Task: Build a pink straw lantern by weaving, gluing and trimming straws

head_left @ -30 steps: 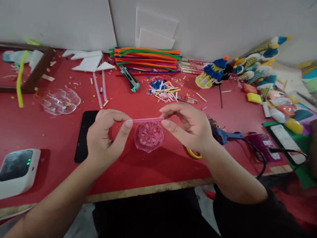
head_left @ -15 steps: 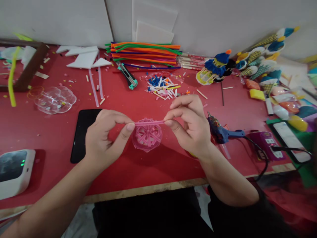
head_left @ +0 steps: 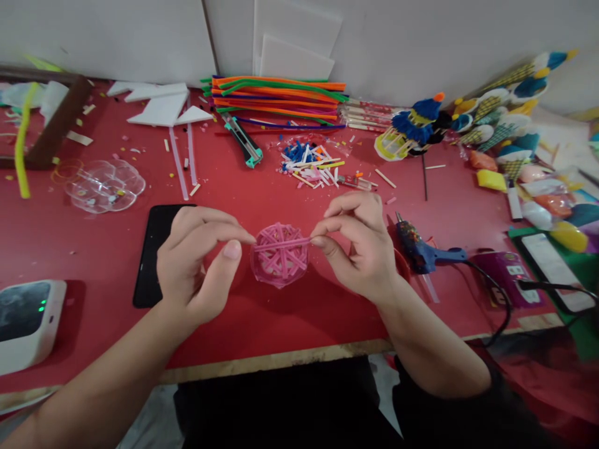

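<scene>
The right hand grasps the right end of a pink strip in a pinch between thumb and index, with the remaining fingers curled clear. The grip is at the tip only, which presumably leaves the length of the strip exposed and the view below it unobstructed. The left hand grasps nothing: its thumb and index are parted, and the index fingertip is at the left end of the strip. Whether that fingertip touches the strip cannot be told; its position there would suit steadying or nudging that end. The strip spans the upper part of the pink lattice, near level and slightly higher at the right; full contact along its length cannot be confirmed from this angle. The lattice sits on the desk between the two hands, a position that appears chosen so that both reach it equally. The glue gun lies beyond the right hand, apparently for short reach on that side, with its cable running off to the right, away from the lattice. A phone lies partly behind the left hand. The knife, the clippings and the pipe cleaners lie toward the wall, which seems to keep the near area free for handwork.
</scene>
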